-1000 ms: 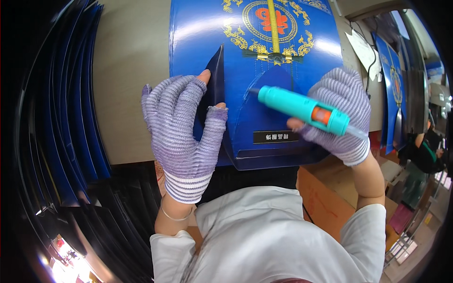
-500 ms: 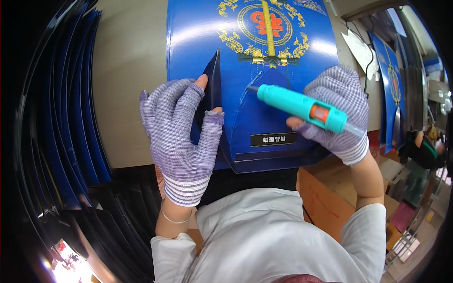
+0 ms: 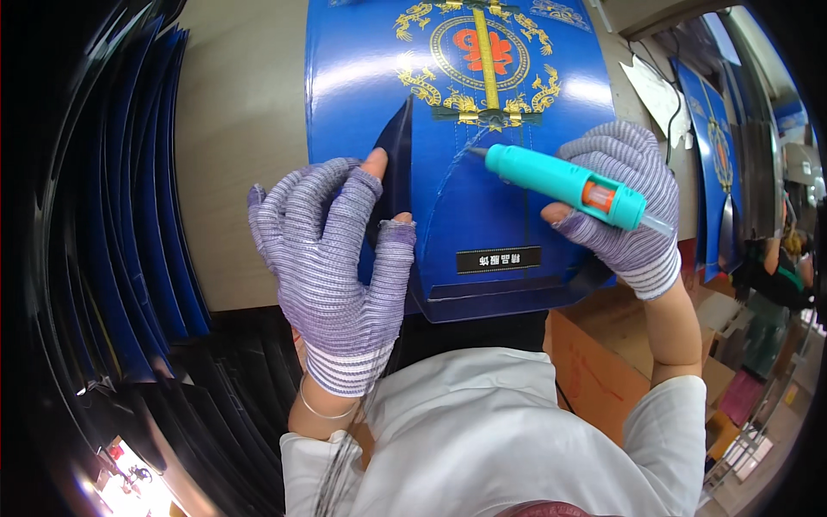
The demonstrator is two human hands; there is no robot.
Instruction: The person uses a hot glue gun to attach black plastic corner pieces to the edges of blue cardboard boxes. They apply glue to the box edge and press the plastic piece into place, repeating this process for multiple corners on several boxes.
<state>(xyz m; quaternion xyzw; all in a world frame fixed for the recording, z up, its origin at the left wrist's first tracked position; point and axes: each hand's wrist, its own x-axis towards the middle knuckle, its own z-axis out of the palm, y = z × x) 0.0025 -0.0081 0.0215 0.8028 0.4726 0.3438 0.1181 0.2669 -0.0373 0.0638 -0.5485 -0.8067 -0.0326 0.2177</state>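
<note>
Through my feed, I have the right hand clamped on the teal glue gun above blue packaging; the spread left hand touches a dark flap.

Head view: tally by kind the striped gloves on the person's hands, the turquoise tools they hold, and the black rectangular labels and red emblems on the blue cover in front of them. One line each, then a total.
Striped gloves: 2
Turquoise tool: 1
Black rectangular label: 1
Red emblem: 1
Total: 5
</note>
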